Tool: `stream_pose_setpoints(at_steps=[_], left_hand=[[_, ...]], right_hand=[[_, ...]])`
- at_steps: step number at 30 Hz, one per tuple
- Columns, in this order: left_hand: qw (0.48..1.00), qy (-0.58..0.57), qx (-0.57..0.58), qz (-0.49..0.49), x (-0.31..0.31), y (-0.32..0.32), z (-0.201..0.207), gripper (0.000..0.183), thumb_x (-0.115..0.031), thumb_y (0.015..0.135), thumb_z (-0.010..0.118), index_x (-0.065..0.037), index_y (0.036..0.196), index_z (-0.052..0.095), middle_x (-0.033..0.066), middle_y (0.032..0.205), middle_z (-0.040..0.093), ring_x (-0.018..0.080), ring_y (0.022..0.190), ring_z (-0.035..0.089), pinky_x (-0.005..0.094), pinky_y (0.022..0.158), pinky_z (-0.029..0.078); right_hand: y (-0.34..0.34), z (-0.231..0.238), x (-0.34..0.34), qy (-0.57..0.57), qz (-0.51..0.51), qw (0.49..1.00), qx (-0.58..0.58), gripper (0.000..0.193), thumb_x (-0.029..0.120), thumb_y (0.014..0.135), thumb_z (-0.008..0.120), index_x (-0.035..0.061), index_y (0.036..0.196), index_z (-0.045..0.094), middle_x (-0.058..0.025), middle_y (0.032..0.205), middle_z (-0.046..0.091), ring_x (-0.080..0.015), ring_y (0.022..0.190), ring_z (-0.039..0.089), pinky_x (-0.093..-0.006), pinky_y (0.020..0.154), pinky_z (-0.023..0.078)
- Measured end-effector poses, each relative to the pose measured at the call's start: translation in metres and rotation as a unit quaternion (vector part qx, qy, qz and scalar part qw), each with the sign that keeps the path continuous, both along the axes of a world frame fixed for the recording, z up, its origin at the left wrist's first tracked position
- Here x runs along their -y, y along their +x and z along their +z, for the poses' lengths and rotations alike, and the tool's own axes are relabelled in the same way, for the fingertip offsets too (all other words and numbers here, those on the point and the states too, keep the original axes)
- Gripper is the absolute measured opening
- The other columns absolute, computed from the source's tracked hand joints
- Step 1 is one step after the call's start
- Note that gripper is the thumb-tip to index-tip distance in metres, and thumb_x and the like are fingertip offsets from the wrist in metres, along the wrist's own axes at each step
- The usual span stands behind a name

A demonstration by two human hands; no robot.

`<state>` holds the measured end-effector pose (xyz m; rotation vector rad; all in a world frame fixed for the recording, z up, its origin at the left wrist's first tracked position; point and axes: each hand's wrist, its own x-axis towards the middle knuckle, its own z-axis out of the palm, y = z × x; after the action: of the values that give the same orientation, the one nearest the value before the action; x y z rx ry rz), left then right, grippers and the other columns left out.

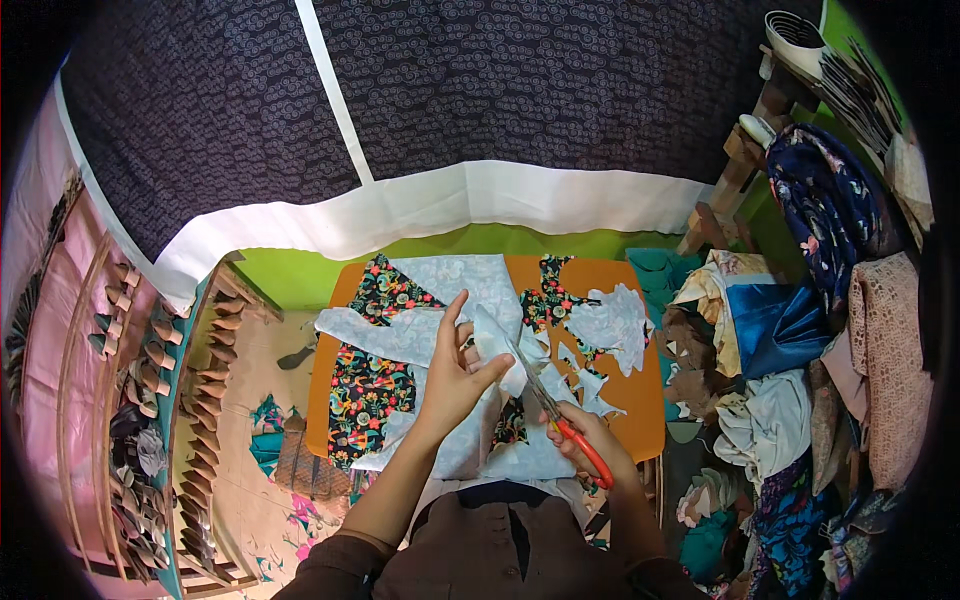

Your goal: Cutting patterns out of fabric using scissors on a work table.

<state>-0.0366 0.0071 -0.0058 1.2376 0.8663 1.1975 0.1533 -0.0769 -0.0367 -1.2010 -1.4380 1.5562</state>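
My left hand (455,368) is raised over the table with a small pale blue fabric piece (490,338) gripped in it, forefinger sticking up and thumb reaching toward the right. In my right hand (590,432) is a pair of scissors (572,440) with red-orange handles. Its blades slant up and left to the edge of the held piece, and I cannot tell whether they are parted. Beneath both hands a larger pale blue fabric (465,275) spreads over the table, overlapping black floral fabric (365,405). Irregular pale blue scraps (612,325) lie at the right.
The orange table (640,400) stands before a dark patterned curtain (520,90) with a white border. Wooden shoe forms line racks (205,400) at the left. Piled fabrics (765,420) crowd the right side. Cut scraps (300,510) litter the floor at lower left.
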Motion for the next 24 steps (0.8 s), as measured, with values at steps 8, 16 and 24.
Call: stream_pose_setpoints(at_steps=[8, 16, 24], left_hand=[[1.0, -0.005, 0.009, -0.001, 0.0, 0.001, 0.001, 0.086, 0.008, 0.072, 0.061, -0.01, 0.136, 0.006, 0.0143, 0.109, 0.048, 0.0183, 0.093, 0.056, 0.0254, 0.071, 0.049], [1.0, 0.009, 0.015, 0.006, -0.002, 0.001, -0.001, 0.091, 0.008, 0.07, 0.062, -0.011, 0.136, 0.003, 0.0138, 0.104, 0.05, 0.0175, 0.085, 0.058, 0.0261, 0.066, 0.05], [0.999, 0.004, 0.008, -0.039, 0.001, 0.0, 0.002, 0.095, 0.008, 0.069, 0.063, -0.015, 0.136, 0.0, 0.0161, 0.112, 0.045, 0.0194, 0.09, 0.057, 0.0294, 0.072, 0.051]], right_hand=[[0.001, -0.006, 0.003, 0.007, -0.032, 0.999, -0.025, 0.075, 0.064, 0.061, 0.063, 0.002, 0.1, 0.05, 0.004, 0.068, 0.042, -0.0026, 0.056, 0.038, -0.0165, 0.048, 0.03], [0.008, -0.011, 0.004, 0.001, -0.012, 1.0, 0.003, 0.07, 0.059, 0.063, 0.065, 0.0017, 0.101, 0.051, 0.0044, 0.067, 0.042, -0.0024, 0.057, 0.038, -0.0164, 0.05, 0.03], [0.004, -0.001, 0.001, -0.004, 0.012, 0.999, -0.034, 0.078, 0.063, 0.061, 0.064, 0.0037, 0.108, 0.047, 0.004, 0.071, 0.041, -0.0026, 0.058, 0.037, -0.016, 0.05, 0.03]])
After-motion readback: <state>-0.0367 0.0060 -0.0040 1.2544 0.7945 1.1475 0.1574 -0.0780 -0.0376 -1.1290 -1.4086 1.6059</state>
